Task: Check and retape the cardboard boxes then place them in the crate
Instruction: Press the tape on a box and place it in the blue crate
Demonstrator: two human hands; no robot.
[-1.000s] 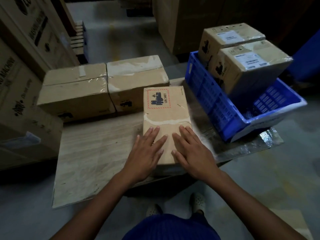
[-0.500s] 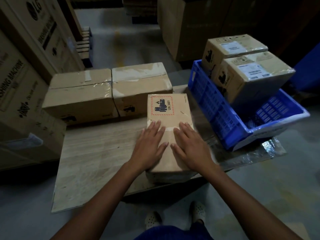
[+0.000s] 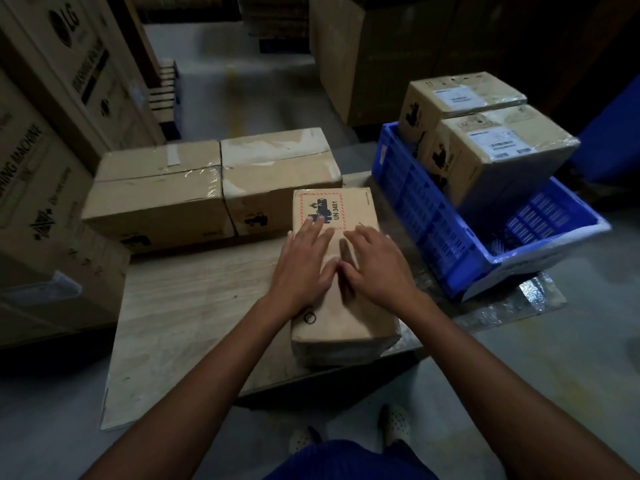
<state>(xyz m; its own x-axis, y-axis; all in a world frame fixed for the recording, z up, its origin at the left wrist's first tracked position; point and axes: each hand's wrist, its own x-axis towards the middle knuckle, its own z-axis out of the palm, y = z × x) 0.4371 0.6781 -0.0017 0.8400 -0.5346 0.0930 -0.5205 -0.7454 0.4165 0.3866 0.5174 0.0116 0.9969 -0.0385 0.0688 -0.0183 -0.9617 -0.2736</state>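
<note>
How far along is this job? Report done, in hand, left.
Done: two labelled boxes sit in the crate. In hand: left hand and right hand press flat on the UN 3481 box, not yet crated. Left, probably: that one, plus two back boxes on the board.

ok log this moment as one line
phase: checking | left hand: flat on small box | right hand: flat on small box | crate: holds two boxes | board: two more boxes
</note>
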